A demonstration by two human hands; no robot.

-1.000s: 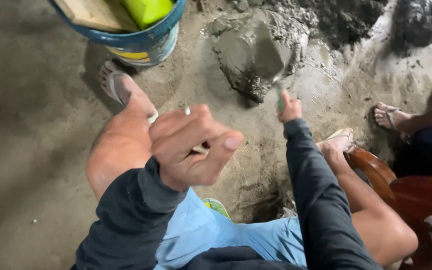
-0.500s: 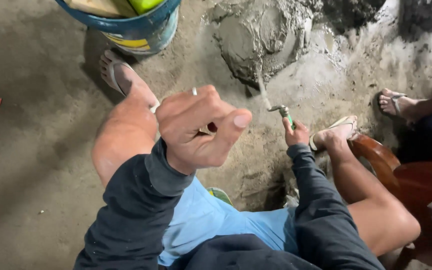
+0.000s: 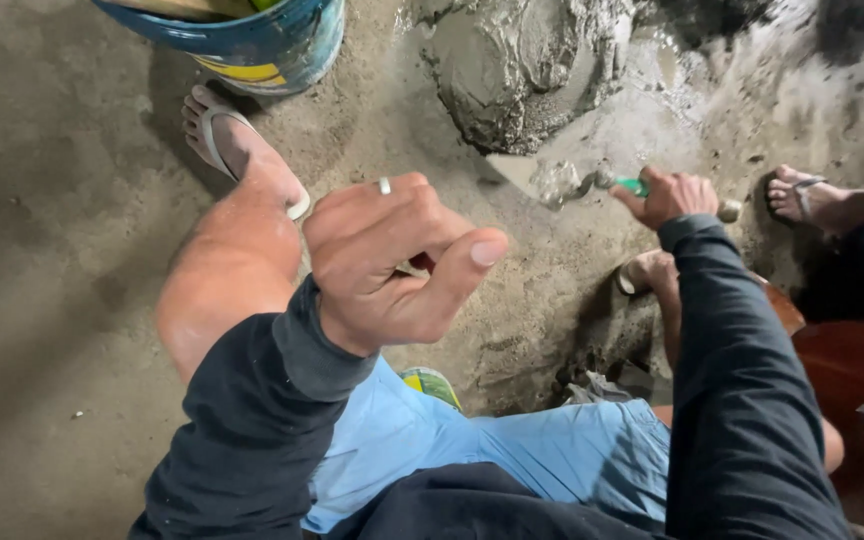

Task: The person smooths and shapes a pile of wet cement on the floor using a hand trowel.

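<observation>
- The right hand (image 3: 674, 195) was closed around the green handle of a trowel (image 3: 542, 178), gripping it low over the sandy floor (image 3: 62, 300).
- The trowel's blade, carrying a lump of wet grey mortar, pointed left from that hand, just below the mortar pile (image 3: 522, 65).
- The left hand (image 3: 392, 262) hovered loosely curled above the knee, fingers half bent, thumb out, holding nothing; a ring showed on one finger.
- The trowel lay well to the right of the left hand.
- A blue bucket (image 3: 272, 45) stood at the top, beside a sandalled foot (image 3: 237, 150).
</observation>
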